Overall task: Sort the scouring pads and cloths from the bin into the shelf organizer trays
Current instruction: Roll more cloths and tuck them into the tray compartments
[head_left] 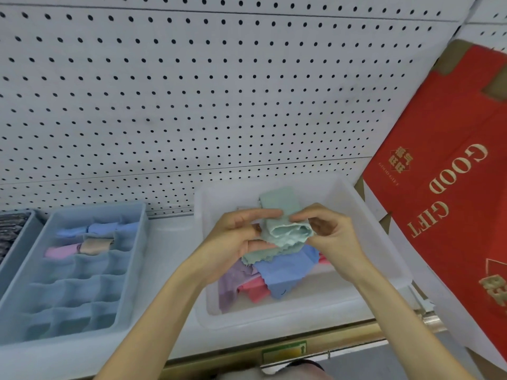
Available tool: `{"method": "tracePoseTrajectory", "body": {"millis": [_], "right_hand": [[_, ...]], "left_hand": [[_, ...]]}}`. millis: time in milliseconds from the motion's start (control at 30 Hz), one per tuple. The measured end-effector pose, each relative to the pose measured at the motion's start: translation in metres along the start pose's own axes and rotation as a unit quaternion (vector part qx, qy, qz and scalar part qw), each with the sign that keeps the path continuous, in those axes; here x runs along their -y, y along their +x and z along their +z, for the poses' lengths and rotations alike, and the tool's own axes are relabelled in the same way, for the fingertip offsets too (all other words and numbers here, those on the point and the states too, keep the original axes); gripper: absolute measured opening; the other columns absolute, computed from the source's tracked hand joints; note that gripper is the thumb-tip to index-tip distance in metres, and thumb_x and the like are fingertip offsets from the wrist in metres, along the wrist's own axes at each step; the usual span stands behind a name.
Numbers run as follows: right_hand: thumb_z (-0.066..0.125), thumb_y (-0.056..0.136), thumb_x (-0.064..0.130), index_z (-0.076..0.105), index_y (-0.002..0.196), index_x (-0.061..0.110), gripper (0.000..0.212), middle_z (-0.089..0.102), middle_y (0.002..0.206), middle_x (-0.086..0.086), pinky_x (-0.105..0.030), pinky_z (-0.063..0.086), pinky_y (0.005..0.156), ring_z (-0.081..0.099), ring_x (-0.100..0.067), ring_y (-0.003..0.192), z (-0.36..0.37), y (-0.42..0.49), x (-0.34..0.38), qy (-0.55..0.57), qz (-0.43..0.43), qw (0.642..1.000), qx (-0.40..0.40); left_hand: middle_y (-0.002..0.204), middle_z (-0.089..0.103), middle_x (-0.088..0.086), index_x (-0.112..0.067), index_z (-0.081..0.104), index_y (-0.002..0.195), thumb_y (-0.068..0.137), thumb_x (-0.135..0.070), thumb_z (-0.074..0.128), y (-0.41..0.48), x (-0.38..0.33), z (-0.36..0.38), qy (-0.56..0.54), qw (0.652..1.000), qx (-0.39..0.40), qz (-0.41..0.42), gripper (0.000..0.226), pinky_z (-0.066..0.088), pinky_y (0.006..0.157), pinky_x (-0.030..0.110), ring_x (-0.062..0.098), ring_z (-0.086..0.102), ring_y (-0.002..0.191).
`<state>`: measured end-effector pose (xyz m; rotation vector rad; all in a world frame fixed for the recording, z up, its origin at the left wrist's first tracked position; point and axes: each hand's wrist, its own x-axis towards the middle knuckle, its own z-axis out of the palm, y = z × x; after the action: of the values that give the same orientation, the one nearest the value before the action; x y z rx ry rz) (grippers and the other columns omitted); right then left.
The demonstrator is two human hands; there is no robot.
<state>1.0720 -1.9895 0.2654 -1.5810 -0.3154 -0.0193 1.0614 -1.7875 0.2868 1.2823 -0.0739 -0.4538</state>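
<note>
A mint green cloth point(285, 229) is held above the white bin point(356, 204), partly rolled. My left hand point(238, 237) grips its left side and my right hand point(329, 231) pinches its right end. Beneath it in the bin lie a blue cloth point(285, 272), a pink cloth point(252, 290) and a purple cloth point(230, 283). The blue organizer tray point(131, 270) stands to the left of the bin. Its far cells hold rolled blue cloths point(104, 229), a beige cloth point(96, 245) and a pink cloth point(61, 251).
A white pegboard wall point(192, 91) rises behind the shelf. A red gift box point(452, 201) leans at the right, close to the bin. A second tray with dark scouring pads point(11, 229) sits at the far left. The shelf's front edge point(301, 341) runs below.
</note>
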Motion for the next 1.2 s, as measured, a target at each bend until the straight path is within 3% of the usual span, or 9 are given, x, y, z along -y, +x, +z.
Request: {"method": "tracePoseTrajectory", "body": {"millis": [100,200,367,567,633,767,900,1033,1200], "right_hand": [[0.079,0.066,0.02,0.075,0.078,0.02,0.013,0.07,0.077,0.001,-0.03,0.051,0.069,0.062,-0.018,0.074,0.003,0.005,-0.002,0.022,0.021,0.999,-0.042],[0.082,0.071,0.032,0.07,0.067,0.016,0.02,0.063,0.064,-0.004,-0.027,0.045,0.059,0.054,-0.017,0.062,0.009,0.009,-0.001,0.025,0.036,0.996,-0.074],[0.069,0.084,0.008,0.066,0.062,0.025,0.027,0.055,0.051,0.003,-0.018,0.042,0.053,0.049,-0.009,0.05,0.011,0.008,-0.002,-0.007,0.047,0.996,-0.076],[0.076,0.072,-0.007,0.068,0.086,0.003,0.019,0.073,0.09,-0.007,-0.029,0.056,0.072,0.069,-0.018,0.08,0.01,0.003,-0.012,0.027,0.112,0.993,-0.031],[0.075,0.074,0.0,0.07,0.078,0.002,0.007,0.073,0.083,-0.009,-0.03,0.054,0.071,0.067,-0.018,0.076,0.013,0.001,-0.012,0.045,0.121,0.988,-0.081],[0.084,0.063,0.031,0.067,0.065,0.005,0.032,0.062,0.075,-0.025,-0.038,0.045,0.07,0.055,-0.025,0.071,0.021,-0.007,-0.016,0.056,0.168,0.976,-0.127],[0.082,0.072,0.017,0.058,0.062,-0.001,0.031,0.051,0.066,-0.015,-0.033,0.035,0.065,0.045,-0.023,0.067,0.025,-0.017,-0.018,0.065,0.176,0.972,-0.138],[0.076,0.077,0.005,0.052,0.054,0.008,0.033,0.052,0.052,-0.001,-0.02,0.038,0.057,0.047,-0.017,0.059,0.027,-0.028,-0.018,0.035,0.159,0.977,-0.135],[0.077,0.079,0.012,0.039,0.055,0.015,0.045,0.039,0.05,0.0,-0.02,0.034,0.054,0.041,-0.017,0.056,0.029,-0.037,-0.02,0.005,0.116,0.986,-0.116]], "left_hand": [[0.115,0.07,-0.003,-0.018,0.065,0.118,0.083,0.013,0.065,0.004,0.005,0.002,0.125,0.991,0.002,0.041,0.047,0.052,0.084,0.02,0.008,0.066,0.106],[0.106,0.068,-0.01,-0.024,0.066,0.108,0.081,0.013,0.066,0.013,0.009,0.01,0.18,0.979,-0.059,0.08,0.046,0.051,0.084,0.019,0.002,0.064,0.103],[0.09,0.073,0.012,-0.001,0.07,0.084,0.079,-0.011,0.078,0.022,0.012,0.019,0.114,0.973,-0.186,0.075,0.014,0.056,0.085,0.036,0.016,0.07,0.089],[0.086,0.071,0.023,0.003,0.069,0.081,0.082,-0.012,0.073,0.019,0.02,0.023,0.053,0.972,-0.22,0.056,0.015,0.053,0.078,0.049,0.022,0.064,0.076],[0.077,0.066,0.024,0.006,0.065,0.076,0.08,-0.01,0.075,0.017,0.026,0.026,0.032,0.97,-0.233,0.052,0.019,0.05,0.071,0.047,0.023,0.06,0.072],[0.068,0.055,0.016,-0.02,0.053,0.051,0.069,-0.008,0.084,0.013,0.036,0.028,-0.013,0.968,-0.245,0.044,0.038,0.042,0.068,0.043,0.025,0.051,0.07],[0.081,0.066,0.011,-0.017,0.057,0.079,0.068,0.002,0.082,0.006,0.044,0.03,-0.003,0.966,-0.25,0.06,0.033,0.051,0.071,0.04,0.025,0.063,0.08],[0.109,0.072,-0.005,-0.026,0.046,0.131,0.072,0.013,0.072,-0.004,0.041,0.028,-0.031,0.976,-0.205,0.06,0.075,0.058,0.083,0.033,0.015,0.068,0.102],[0.115,0.07,-0.014,-0.027,0.047,0.131,0.061,0.001,0.083,-0.012,0.043,0.027,0.006,0.989,-0.14,0.042,0.085,0.055,0.085,0.025,0.009,0.065,0.109]]}}
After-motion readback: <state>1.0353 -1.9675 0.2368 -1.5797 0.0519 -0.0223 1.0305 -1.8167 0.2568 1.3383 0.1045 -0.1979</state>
